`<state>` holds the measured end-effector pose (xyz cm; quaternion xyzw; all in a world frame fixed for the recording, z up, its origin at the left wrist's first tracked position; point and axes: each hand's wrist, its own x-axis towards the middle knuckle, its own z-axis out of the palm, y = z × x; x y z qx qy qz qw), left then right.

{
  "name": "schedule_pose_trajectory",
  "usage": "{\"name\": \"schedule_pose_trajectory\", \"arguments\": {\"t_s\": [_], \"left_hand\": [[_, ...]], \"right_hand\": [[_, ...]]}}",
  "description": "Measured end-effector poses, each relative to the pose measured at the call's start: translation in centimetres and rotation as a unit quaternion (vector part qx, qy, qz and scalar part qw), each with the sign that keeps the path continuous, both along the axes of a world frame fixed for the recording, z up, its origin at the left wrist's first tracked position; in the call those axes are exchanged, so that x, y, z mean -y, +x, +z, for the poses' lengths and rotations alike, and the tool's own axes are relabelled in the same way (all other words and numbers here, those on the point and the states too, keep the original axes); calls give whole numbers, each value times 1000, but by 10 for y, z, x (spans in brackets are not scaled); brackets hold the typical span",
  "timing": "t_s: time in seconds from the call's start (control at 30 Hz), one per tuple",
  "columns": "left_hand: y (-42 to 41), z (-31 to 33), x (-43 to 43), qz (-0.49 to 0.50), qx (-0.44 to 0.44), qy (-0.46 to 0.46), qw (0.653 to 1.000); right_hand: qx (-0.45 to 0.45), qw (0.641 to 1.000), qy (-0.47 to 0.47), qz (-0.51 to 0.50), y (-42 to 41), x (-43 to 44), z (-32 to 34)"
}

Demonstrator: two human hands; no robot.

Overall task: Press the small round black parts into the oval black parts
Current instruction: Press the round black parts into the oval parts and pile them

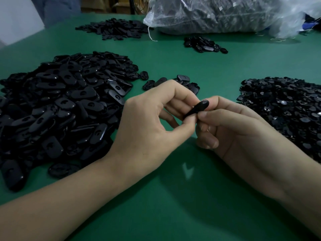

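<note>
Over bench (173, 197) centre, left hand (152, 122) and right hand (232, 129) both pinch one oval part (196, 109) edge-on; each grip narrow, closed on it. Insert seated? Can't tell. Risk: uneven thumb pressure may leave the press-fit crooked, or the part slips & drops into the oval pile (60, 105) at 9 o'clock, mixing w/ undone ones; round pile (281, 112) at 3 o'clock.

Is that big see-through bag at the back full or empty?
Full. The plastic bag bulges high on the green table, and dark pieces show through its clear wall, packed right against it.
</note>
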<state>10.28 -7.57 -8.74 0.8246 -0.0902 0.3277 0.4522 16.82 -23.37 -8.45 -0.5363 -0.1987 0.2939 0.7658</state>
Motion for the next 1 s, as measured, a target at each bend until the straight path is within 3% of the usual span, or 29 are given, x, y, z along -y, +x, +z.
{"name": "schedule_pose_trajectory", "arguments": {"t_s": [0.33,0.67,0.83,1.0], "left_hand": [[-3,1,-2,42,77,131,987],[0,-2,-7,46,108,194,974],[0,-2,-6,38,100,192,975],[1,-2,-1,28,11,81,996]], "right_hand": [[-50,998,21,40,3,1,-1],[-75,995,28,64,6,3,-2],[-70,995,24,66,7,3,-3],[-18,999,15,34,7,5,-4]]}}
